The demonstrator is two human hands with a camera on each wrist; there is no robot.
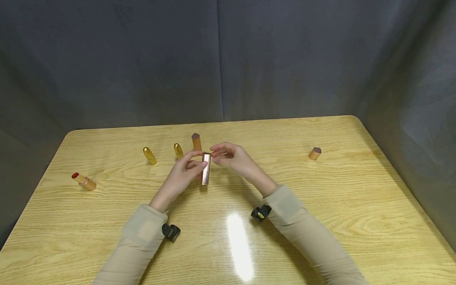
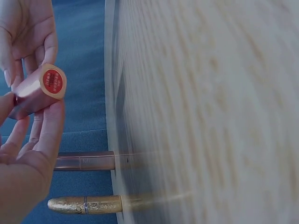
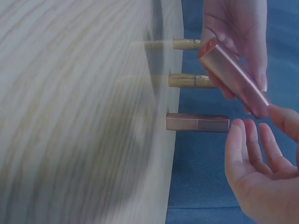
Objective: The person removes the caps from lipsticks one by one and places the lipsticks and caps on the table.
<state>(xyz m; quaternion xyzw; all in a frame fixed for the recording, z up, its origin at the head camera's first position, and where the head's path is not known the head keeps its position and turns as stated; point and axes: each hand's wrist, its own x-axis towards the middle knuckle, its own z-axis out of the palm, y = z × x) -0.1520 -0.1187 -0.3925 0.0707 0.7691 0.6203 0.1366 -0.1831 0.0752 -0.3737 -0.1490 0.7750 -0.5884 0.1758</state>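
Note:
My left hand (image 1: 182,174) pinches a rose-gold lipstick tube (image 1: 206,174) between thumb and fingers, held above the table. In the left wrist view, a round red label shows on the tube's end. My right hand (image 1: 231,159) is at the tube's upper end with fingers loosely bent and apart. Its thumb (image 3: 281,120) comes right to that end in the right wrist view, while the other fingers stand off from the tube. Just behind, another rose-gold lipstick (image 3: 196,122) stands upright on the table.
Two gold bullet-shaped lipsticks (image 1: 149,156) stand left of centre. Farther left is an uncapped lipstick (image 1: 87,183) with a red tip. A short copper-coloured cap-like piece (image 1: 315,153) stands at the right. Dark curtains (image 1: 142,63) hang behind the wooden table (image 1: 356,213).

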